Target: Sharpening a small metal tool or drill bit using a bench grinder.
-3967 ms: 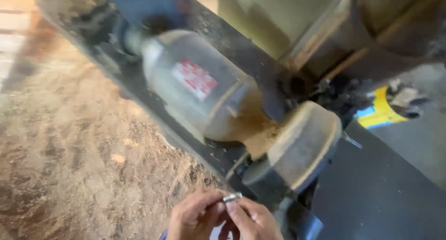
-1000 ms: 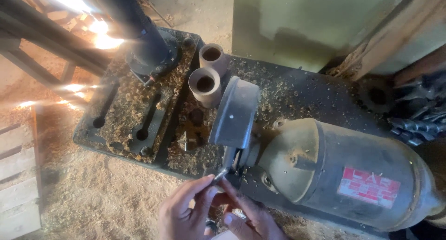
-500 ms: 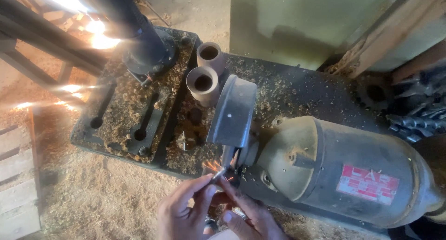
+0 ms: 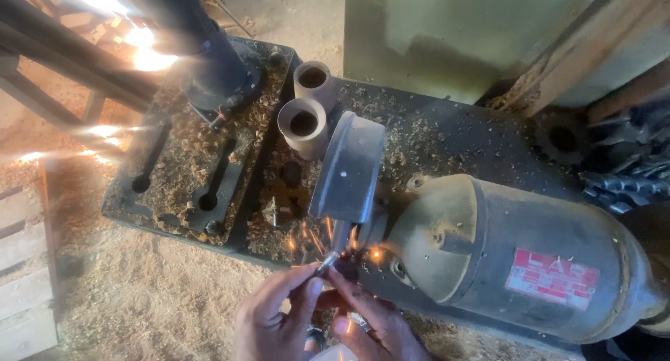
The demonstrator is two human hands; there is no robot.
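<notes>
At the bottom edge of the head view, the left hand (image 4: 276, 319) and right hand (image 4: 370, 329) meet, fingers closed together on a small metal piece (image 4: 326, 263) whose tip touches the underside of the grinder's grey wheel guard (image 4: 347, 169), with orange sparks (image 4: 328, 239) flying just beside it. Little open room lies around the hands: the grey motor housing (image 4: 516, 256) crowds the right, and a slotted black base plate (image 4: 188, 172) heaped with wood shavings sits to the left. A red rectangular label (image 4: 553, 278) with pale markings sits on the motor's side. Two short tan tubes (image 4: 306, 123) stand upright behind the guard. Sawdust (image 4: 139, 298) covers the floor below the counter (image 4: 447, 134).
</notes>
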